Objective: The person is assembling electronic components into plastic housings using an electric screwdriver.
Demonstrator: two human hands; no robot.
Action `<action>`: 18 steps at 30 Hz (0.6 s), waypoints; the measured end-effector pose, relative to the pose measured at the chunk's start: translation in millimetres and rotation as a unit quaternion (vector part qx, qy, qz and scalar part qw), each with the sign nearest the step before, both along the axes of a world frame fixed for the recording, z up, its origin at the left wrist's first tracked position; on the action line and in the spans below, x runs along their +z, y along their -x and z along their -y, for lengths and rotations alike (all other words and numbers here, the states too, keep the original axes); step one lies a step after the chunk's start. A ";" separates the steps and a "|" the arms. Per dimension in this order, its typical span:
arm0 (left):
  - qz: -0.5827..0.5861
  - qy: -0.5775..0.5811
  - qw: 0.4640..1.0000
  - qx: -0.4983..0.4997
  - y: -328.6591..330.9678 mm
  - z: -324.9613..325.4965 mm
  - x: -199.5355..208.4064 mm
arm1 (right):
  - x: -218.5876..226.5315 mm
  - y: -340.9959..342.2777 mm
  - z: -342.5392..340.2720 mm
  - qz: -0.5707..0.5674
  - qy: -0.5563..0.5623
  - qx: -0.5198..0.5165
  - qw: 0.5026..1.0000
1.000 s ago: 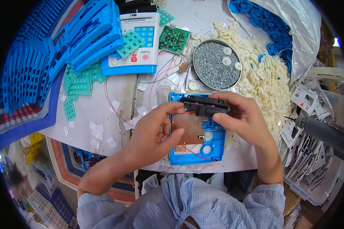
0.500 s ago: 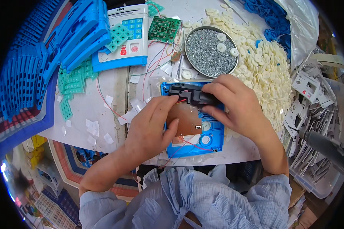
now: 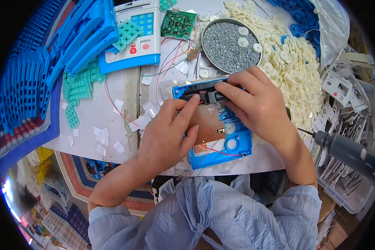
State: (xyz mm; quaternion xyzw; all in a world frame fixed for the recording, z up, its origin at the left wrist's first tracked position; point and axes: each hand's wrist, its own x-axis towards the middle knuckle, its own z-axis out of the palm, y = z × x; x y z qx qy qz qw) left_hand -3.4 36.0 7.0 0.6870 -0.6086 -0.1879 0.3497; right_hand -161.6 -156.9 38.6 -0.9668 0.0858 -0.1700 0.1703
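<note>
A white surface fills the middle of the view. On its right spreads a heap of cream discs; at the upper left lean stacked blue frames. A clear bin of white panels stands to the far right, with a dark power driver in front of it, its tip pointing left. Near the top of the surface sit a white and blue keypad box and, to its right, a round dish of screws.

Closest to the wearer is an open blue case, slightly turned, between and below the two hands. The left hand comes in from the lower left, thumb spread from the fingers, the index fingertip touching a black part. The right hand is clamped on that part's right end.

Inside the case lies a brown board, with thin red wires near it. The black part is over the case's far end, its long axis running roughly left to right along the far edge. It lies ahead of the left palm and left of the right palm; both hands touch it. Whether it is seated in the case cannot be told.
</note>
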 end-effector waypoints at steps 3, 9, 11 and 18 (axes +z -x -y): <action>0.021 -0.033 0.999 -0.007 2.5 -0.1 4.8 | -16.7 9.5 -1.7 0.041 -0.037 -0.015 0.998; 0.048 -0.114 0.992 0.002 1.7 -0.5 33.9 | 20.3 10.0 -3.9 -0.015 -0.057 -0.030 0.998; 0.047 -0.097 0.994 0.000 -8.4 13.2 46.4 | 50.2 30.6 -11.3 0.075 -0.017 -0.059 0.995; 0.237 0.079 0.963 -0.100 -51.4 166.6 0.2 | 104.5 73.0 35.0 0.582 -0.254 -0.185 0.750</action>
